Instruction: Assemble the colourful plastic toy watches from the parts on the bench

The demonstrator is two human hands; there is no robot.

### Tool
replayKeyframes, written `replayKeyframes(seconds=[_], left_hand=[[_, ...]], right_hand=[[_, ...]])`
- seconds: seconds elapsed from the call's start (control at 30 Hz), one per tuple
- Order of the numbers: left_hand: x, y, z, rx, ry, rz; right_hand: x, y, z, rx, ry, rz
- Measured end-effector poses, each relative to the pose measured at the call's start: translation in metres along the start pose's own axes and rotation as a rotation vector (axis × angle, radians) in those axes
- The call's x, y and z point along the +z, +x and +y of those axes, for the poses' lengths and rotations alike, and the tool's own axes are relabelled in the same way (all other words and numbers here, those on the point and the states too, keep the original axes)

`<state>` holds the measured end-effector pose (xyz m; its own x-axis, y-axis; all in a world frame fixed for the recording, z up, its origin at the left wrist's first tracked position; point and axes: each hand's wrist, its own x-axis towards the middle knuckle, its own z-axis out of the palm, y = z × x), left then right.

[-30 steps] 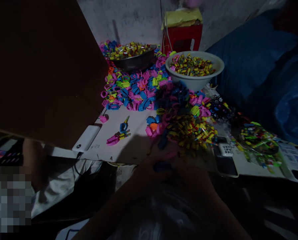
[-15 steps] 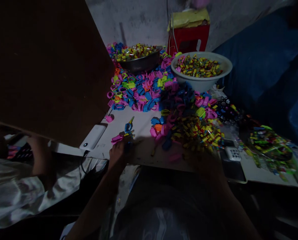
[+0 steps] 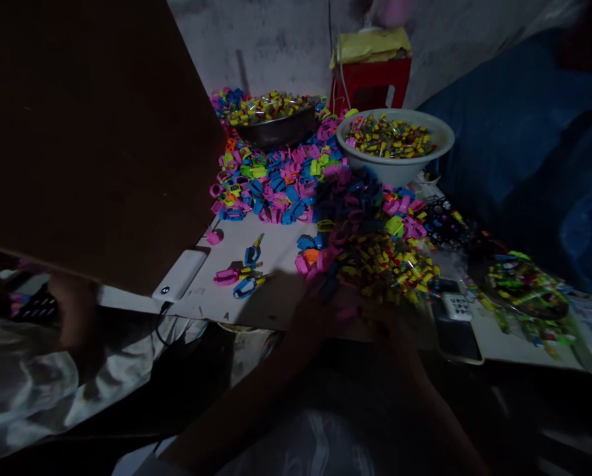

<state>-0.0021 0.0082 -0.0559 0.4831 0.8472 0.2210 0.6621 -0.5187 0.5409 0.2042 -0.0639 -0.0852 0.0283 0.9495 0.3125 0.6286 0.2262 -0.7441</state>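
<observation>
My left hand (image 3: 311, 318) reaches in over the table's front edge, in deep shadow, beside a few pink and blue plastic pieces. My right hand (image 3: 382, 318) is just below the heap of small yellow-and-red pieces (image 3: 397, 268) and close to a pink piece (image 3: 346, 313). The fingers of both hands are too dark to make out, so any grip is hidden. Left of them lie a blue ring-like piece with a yellow tip (image 3: 253, 254), a pink one (image 3: 226, 277) and another blue one (image 3: 245, 287).
Behind is a large pile of pink, blue and lime pieces (image 3: 280, 188), with a metal bowl (image 3: 276, 132) and a pale basin (image 3: 397, 170). A white power bank (image 3: 181, 274), a phone (image 3: 457, 337) and a brown board (image 3: 97, 145) are nearby. A co-worker's arm (image 3: 75, 314) shows at left.
My left hand has moved right, away from the pieces at left, toward my right hand. A blue ring-like piece now lies uncovered where it was. The view has shifted slightly.
</observation>
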Motion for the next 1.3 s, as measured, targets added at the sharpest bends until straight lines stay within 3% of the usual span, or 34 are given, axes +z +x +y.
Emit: replayKeyframes(seconds=[0.13, 0.33, 0.47, 0.6, 0.8, 0.9, 1.0, 1.13, 1.3], left_hand=[[0.007, -0.005, 0.006, -0.066, -0.021, -0.096], [-0.014, -0.011, 0.016, -0.243, -0.534, -0.073], [-0.025, -0.018, 0.030, -0.409, -0.953, -0.096], [-0.027, -0.026, 0.043, -0.375, -1.265, -0.183], [-0.046, -0.024, 0.059, -0.501, -0.973, 0.051], [-0.056, -0.023, 0.060, -0.511, -0.949, -0.036], [-0.066, -0.024, 0.059, -0.447, -0.786, -0.103], [-0.075, -0.024, 0.059, -0.334, -0.584, -0.093], [-0.077, -0.023, 0.061, -0.188, -0.511, -0.078]], right_hand=[[0.009, -0.008, -0.023, 0.158, 0.078, 0.002], [0.012, -0.007, -0.045, 0.070, 0.057, -0.069], [0.009, -0.002, -0.062, 0.037, 0.066, -0.040], [0.007, 0.000, -0.075, 0.013, 0.035, -0.014], [0.008, -0.008, -0.084, 0.016, 0.080, -0.027], [0.001, -0.010, -0.084, 0.068, 0.076, 0.104], [-0.008, -0.008, -0.084, 0.063, 0.104, 0.201], [-0.014, -0.001, -0.090, 0.016, 0.105, 0.170], [-0.015, 0.004, -0.098, 0.052, 0.100, 0.144]])
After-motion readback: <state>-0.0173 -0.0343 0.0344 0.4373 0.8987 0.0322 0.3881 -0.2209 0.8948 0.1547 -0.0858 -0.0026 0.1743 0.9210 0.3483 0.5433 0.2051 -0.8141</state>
